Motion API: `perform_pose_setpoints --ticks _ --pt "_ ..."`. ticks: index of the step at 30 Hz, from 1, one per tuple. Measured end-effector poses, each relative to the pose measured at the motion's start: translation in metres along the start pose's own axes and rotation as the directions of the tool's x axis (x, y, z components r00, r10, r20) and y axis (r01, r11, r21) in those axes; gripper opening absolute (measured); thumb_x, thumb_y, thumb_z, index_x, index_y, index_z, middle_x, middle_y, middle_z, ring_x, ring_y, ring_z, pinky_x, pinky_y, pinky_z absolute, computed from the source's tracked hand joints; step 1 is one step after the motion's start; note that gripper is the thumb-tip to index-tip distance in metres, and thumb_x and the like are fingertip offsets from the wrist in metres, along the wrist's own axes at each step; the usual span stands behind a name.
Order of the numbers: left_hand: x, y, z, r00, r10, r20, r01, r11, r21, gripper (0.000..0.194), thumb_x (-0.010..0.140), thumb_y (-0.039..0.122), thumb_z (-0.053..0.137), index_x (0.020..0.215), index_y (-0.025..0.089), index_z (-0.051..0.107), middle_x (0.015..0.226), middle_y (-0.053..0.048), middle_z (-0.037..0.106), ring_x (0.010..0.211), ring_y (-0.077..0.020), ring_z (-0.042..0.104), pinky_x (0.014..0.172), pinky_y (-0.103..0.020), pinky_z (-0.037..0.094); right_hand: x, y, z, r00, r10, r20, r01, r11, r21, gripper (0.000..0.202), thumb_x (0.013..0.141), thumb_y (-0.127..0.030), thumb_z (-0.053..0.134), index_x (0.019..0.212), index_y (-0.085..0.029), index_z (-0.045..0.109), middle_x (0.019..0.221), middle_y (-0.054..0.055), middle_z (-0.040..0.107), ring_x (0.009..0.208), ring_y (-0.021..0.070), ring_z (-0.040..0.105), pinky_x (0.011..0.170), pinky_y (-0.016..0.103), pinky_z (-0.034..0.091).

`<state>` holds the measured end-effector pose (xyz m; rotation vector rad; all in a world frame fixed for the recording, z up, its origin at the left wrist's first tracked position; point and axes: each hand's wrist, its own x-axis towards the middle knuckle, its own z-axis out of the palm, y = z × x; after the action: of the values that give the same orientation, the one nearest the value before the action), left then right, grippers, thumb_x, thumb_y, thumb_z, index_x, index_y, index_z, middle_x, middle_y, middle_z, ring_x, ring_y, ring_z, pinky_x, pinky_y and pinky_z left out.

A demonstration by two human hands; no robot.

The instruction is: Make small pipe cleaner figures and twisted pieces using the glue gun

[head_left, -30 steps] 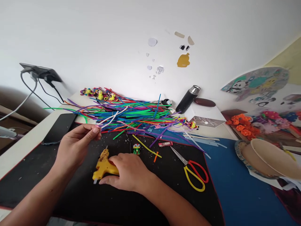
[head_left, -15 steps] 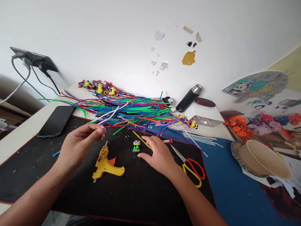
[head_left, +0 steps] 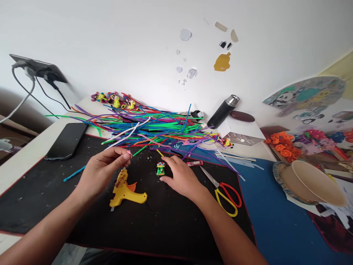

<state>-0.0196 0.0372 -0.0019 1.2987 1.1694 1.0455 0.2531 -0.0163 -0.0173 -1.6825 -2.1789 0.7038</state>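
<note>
We take the yellow plastic glue gun with its orange trigger (head_left: 124,191) as our landmark; it lies on a black mat with a red edge (head_left: 154,232), spread over the cream desk (head_left: 35,156). Our small green figure with a red-and-blue patterned top (head_left: 160,169) sits to the right of the glue gun and a little beyond it.

Our right hand (head_left: 184,176), also to the right of the glue gun, is much the nearer one to the figure. Its fingers are spread moderately wide: the index side is past the figure's far end, the thumb by its near end, so the figure lies at the mouth of that gap, on the side toward the glue gun. The figure's long axis seems to run away from us, from thumb toward index finger. Whether any fingertip touches it, we cannot tell, nor whether it stands or lies.

Our left hand (head_left: 102,171) is raised just beyond the glue gun's nozzle and to its left, thumb and index finger pinched on a tiny pink piece (head_left: 129,152), mostly hidden.

Well to the right of the glue gun lie the steel scissors with red and yellow handles (head_left: 217,185); far beyond it spreads a heap of thin multicoloured fuzzy stems (head_left: 165,127). A bright blue twisted stick (head_left: 74,173) lies to its left.
</note>
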Motion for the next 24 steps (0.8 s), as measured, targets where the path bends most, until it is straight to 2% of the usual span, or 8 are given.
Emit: perform_pose_setpoints --ticks 9,15,20,24 --pt "-0.001 0.001 0.006 1.000 -0.011 -0.001 0.011 1.000 0.017 0.029 0.082 0.049 0.084 0.081 0.022 0.073 0.076 -0.002 0.067 0.072 -0.0189 0.059 0.068 -0.030 0.049 -0.001 0.004 0.002 1.000 -0.017 -0.012 0.017 1.000 0.026 0.058 0.093 -0.021 0.076 0.147 -0.027 0.055 0.128 0.010 0.063 0.125 0.0292 0.063 0.105 0.045 0.051" --pt "-0.002 -0.001 0.008 1.000 -0.017 0.010 0.017 0.999 0.035 0.028 0.083 0.048 0.084 0.084 0.022 0.074 0.077 -0.002 0.068 0.072 -0.0185 0.059 0.067 -0.029 0.049 0.001 0.005 0.004 0.999 -0.023 -0.025 0.023 1.000 -0.003 0.055 0.092 -0.028 0.080 0.143 -0.022 0.059 0.125 0.011 0.063 0.121 0.0304 0.064 0.102 0.046 0.053" --pt "-0.005 0.001 0.014 0.997 -0.051 0.056 0.047 0.997 0.069 0.033 0.082 0.053 0.084 0.086 0.021 0.077 0.074 -0.003 0.069 0.069 -0.0185 0.060 0.065 -0.028 0.050 0.002 0.006 0.007 0.998 -0.028 -0.047 0.027 1.000 -0.013 0.046 0.093 -0.027 0.079 0.135 -0.023 0.064 0.121 0.010 0.064 0.117 0.0291 0.065 0.100 0.044 0.053" --pt "-0.005 0.009 0.022 0.989 -0.099 0.111 0.088 0.991 0.098 0.039 0.076 0.058 0.085 0.080 0.020 0.077 0.070 -0.004 0.068 0.064 -0.0186 0.060 0.060 -0.027 0.050 0.003 0.008 0.010 0.996 -0.023 -0.089 0.025 1.000 0.018 0.043 0.093 -0.028 0.078 0.133 -0.024 0.065 0.119 0.010 0.066 0.117 0.0285 0.066 0.100 0.044 0.052"
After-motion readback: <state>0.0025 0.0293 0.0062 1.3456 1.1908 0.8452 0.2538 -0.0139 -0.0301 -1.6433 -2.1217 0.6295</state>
